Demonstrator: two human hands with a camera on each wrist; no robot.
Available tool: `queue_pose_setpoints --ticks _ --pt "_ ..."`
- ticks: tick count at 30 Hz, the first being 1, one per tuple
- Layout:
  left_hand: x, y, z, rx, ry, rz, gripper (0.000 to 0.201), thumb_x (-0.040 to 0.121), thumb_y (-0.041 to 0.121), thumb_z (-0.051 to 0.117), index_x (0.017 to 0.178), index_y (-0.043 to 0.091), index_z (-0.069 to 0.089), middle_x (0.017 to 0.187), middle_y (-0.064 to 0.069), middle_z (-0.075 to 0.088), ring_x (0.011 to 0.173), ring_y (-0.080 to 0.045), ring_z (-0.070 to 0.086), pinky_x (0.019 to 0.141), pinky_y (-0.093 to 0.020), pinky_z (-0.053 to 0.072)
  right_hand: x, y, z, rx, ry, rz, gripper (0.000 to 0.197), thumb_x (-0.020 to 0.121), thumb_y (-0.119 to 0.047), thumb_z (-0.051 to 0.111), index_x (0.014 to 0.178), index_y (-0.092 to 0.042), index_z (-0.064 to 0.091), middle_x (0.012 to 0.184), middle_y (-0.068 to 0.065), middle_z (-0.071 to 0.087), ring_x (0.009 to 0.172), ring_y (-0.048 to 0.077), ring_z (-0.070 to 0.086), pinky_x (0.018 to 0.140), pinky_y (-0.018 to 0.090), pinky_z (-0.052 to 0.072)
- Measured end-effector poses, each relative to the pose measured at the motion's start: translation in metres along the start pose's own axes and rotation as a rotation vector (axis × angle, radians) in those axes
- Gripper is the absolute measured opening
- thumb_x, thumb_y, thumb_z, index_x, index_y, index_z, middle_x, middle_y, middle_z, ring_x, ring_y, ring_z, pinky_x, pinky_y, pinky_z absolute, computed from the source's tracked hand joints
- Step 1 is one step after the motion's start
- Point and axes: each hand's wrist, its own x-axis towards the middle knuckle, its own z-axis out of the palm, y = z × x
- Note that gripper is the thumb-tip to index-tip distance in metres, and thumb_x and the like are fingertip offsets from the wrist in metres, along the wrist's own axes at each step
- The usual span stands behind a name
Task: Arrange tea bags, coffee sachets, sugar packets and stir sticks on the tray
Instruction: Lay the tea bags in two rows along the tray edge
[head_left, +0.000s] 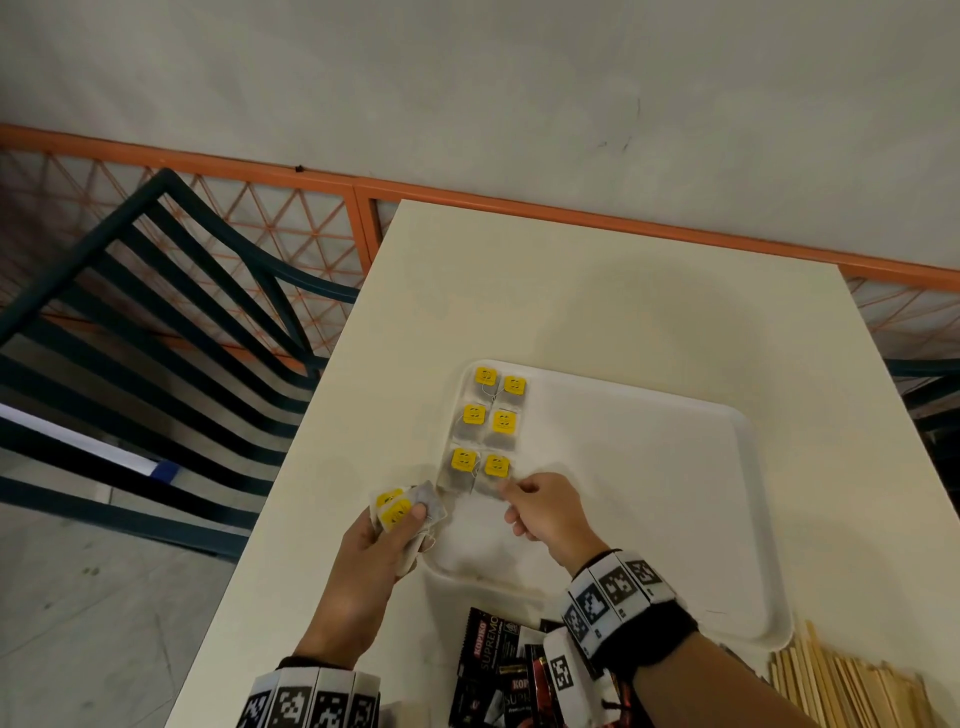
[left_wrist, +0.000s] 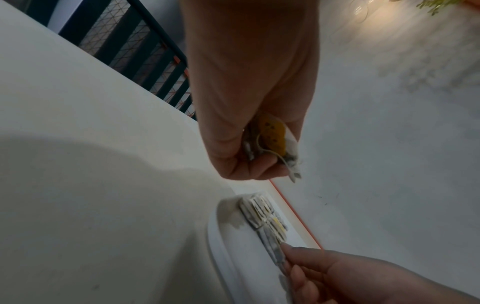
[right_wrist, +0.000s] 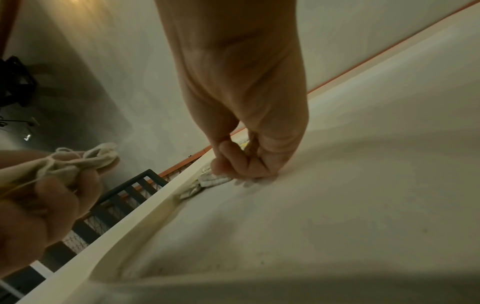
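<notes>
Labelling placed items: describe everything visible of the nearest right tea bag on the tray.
The tea bag is a flat greyish paper pouch with a square yellow tag on top and a thin string. It lies flat in the tray's left part, last in the right column, beside its neighbour. The right hand's fingertips pinch its near edge.

Head view evenly lit, sharp; wrist views dim, blurry, w/ edge distortion.

Both forearms bare. Left wrist: white band of rectangular tiles printed with black square fiducial markers (head_left: 306, 701). Right wrist: matching white marker-tile band (head_left: 613, 590) over black fabric wrist wrap (head_left: 647, 636).
</notes>
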Motion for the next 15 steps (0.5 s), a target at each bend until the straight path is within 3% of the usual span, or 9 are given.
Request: queue_pose_setpoints --ticks 3,5,9,10,12,15 --pt "-0.001 0.001 0.002 0.004 -0.002 0.001 0.006 0.089 0.018 0.058 0.091 0.015 0.063 0.065 0.007 0.061 0.058 -0.003 0.057 0.063 -0.021 0.044 0.000 0.001 0.001 -0.093 0.108 -0.086 0.026 0.088 -0.031 0.058 0.069 -0.017 0.050 0.066 0.004 0.059 0.058 0.016 0.052 0.055 0.022 0.042" --pt "-0.001 0.001 0.002 0.012 0.003 0.008 0.008 0.088 0.018 0.059 0.093 0.013 0.064 0.064 0.005 0.059 0.058 -0.006 0.054 0.061 -0.022 0.042 -0.006 -0.001 0.004 -0.148 0.112 -0.177 0.023 0.089 -0.035 0.056 0.075 -0.018 0.052 0.076 0.003 0.060 0.071 0.017 0.053 0.063 0.024 0.039" --pt "-0.002 0.000 0.002 0.083 -0.018 0.043 0.012 0.086 0.015 0.061 0.097 0.014 0.067 0.065 -0.001 0.055 0.054 -0.008 0.047 0.058 -0.022 0.039 -0.033 -0.014 0.016 -0.014 -0.202 -0.353 0.007 0.090 -0.031 0.057 0.095 -0.029 0.060 0.091 -0.009 0.062 0.076 0.010 0.056 0.068 0.017 0.043" --pt "-0.003 0.001 0.003 0.105 -0.027 0.055 0.012 0.086 0.014 0.062 0.097 0.015 0.067 0.064 0.000 0.055 0.053 -0.007 0.046 0.056 -0.021 0.039 -0.037 -0.015 0.019 -0.009 -0.254 -0.403 0.013 0.089 -0.028 0.058 0.101 -0.032 0.060 0.096 -0.012 0.063 0.080 0.008 0.057 0.070 0.016 0.044" --pt "-0.004 0.001 0.003 0.151 -0.040 0.078 0.011 0.085 0.016 0.063 0.095 0.015 0.065 0.060 0.004 0.058 0.052 -0.005 0.046 0.053 -0.018 0.039 -0.041 -0.015 0.022 -0.059 -0.288 -0.479 0.021 0.088 -0.022 0.060 0.108 -0.029 0.062 0.095 -0.012 0.065 0.083 0.008 0.060 0.074 0.016 0.044" --pt "-0.004 0.001 0.001 0.192 -0.023 0.088 0.013 0.083 0.017 0.066 0.093 0.010 0.063 0.062 0.002 0.059 0.053 -0.007 0.048 0.052 -0.017 0.041 -0.043 -0.014 0.021 -0.151 -0.293 -0.507 0.020 0.088 -0.022 0.060 0.107 -0.021 0.066 0.094 -0.002 0.069 0.083 0.009 0.060 0.076 0.019 0.045"
